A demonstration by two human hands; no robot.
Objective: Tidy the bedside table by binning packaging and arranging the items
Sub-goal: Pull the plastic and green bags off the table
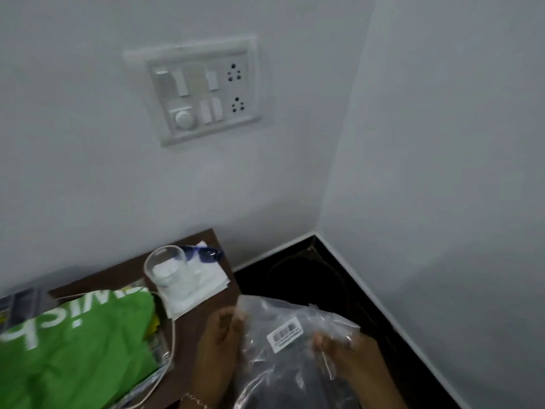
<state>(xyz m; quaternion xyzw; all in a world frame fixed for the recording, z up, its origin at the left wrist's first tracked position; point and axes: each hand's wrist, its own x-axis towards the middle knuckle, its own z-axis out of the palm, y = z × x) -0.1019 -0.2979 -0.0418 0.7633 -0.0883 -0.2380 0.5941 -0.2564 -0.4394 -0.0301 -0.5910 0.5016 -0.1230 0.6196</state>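
Observation:
A crinkled clear plastic bag (283,349) with a white barcode sticker (285,335) hangs off the right edge of the brown bedside table (188,335), over the dark floor. My left hand (218,346) pinches its left edge and my right hand (351,361) grips its right side. Something dark shows through the plastic. On the table stand a clear glass (165,270) on folded white tissues (197,284), with blue sunglasses (206,253) behind them. A green bag with white lettering (73,346) covers the table's left part.
A thin white cable (172,338) runs along the green bag's right side. A magazine or book (20,302) lies at the far left. A switch and socket panel (200,90) is on the wall. Black floor (309,276) fills the corner to the table's right.

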